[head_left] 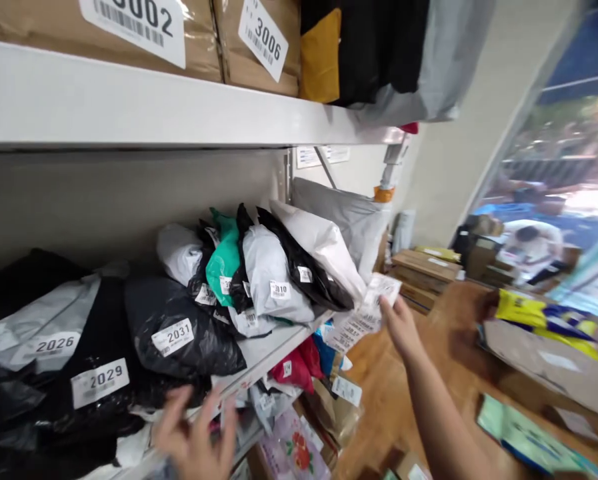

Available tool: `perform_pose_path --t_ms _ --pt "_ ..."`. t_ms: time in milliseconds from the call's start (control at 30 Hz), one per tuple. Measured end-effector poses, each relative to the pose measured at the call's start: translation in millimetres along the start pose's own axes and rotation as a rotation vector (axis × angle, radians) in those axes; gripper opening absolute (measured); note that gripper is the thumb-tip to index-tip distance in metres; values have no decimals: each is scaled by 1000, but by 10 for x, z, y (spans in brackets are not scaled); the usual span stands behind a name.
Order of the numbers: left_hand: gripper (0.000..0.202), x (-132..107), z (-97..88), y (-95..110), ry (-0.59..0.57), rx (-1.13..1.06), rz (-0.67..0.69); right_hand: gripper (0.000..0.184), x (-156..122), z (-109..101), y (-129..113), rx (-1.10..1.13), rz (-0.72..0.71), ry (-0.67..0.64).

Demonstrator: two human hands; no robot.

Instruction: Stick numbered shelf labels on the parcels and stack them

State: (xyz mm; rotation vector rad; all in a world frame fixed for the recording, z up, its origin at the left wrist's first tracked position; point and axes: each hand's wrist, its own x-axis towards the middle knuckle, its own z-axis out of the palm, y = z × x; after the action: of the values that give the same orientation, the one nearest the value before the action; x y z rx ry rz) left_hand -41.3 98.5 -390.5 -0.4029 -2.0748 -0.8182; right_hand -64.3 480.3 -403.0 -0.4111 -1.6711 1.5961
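My right hand (401, 327) pinches the top end of a long white label strip (361, 320) printed with rows of numbers. The strip hangs down and left, past the end of the middle shelf. Lower down, my left hand (196, 433) is somewhat blurred, its fingers spread and nothing between them, in front of the shelf edge. Nearest to it lie a black mailer bag labelled 2031 (179, 333) and another labelled 2029 (99, 380). Further along the shelf stand a grey bag labelled 2010 (273, 267), a green bag (223, 257) and a white bag (319, 240).
Brown boxes numbered 3006 (259, 40) and 3002 sit on the upper shelf (179, 113). A red bag (299, 365) and other parcels fill the lower shelf. Cardboard boxes (423, 270) and packages lie on the wooden floor (379, 400). Beyond the glass, a person (533, 243) bends over.
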Motion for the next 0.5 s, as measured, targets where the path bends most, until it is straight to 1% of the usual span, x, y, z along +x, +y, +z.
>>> perform_pose_path --t_ms 33,67,100,133,167,200,233,267,333,400,433,500 --pt "44 -176 8 43 -141 -135 13 50 -445 31 -41 28 50 -103" --pt "45 -345 6 86 -300 -283 -24 46 -908 104 -88 48 110 -249" --pt "50 -504 -10 119 -414 -432 -108 41 -1375 209 -137 72 165 -389" --pt "56 -650 -44 133 -515 -576 -242 36 -1831 332 -182 107 218 -494" --pt "60 -779 -96 120 -619 -699 -392 33 -2263 459 -218 155 271 -550" --pt "61 -892 -165 83 -722 -791 -538 33 -2663 577 -243 216 336 -559" --pt "58 -989 -246 27 -830 -843 -662 34 -3022 676 -256 282 400 -515" --pt "52 -1071 -334 -39 -939 -861 -753 36 -3337 747 -261 348 464 -448" --pt "43 -1199 -511 -155 -1110 -839 -851 43 -3827 802 -270 449 598 -330" --pt "41 -1293 -662 -194 -1190 -822 -892 44 -4132 758 -311 480 678 -260" --pt "42 -1330 -723 -178 -1207 -825 -897 41 -4223 714 -347 468 684 -234" --pt "43 -1386 -812 -102 -1213 -831 -871 36 -4308 620 -435 423 637 -142"
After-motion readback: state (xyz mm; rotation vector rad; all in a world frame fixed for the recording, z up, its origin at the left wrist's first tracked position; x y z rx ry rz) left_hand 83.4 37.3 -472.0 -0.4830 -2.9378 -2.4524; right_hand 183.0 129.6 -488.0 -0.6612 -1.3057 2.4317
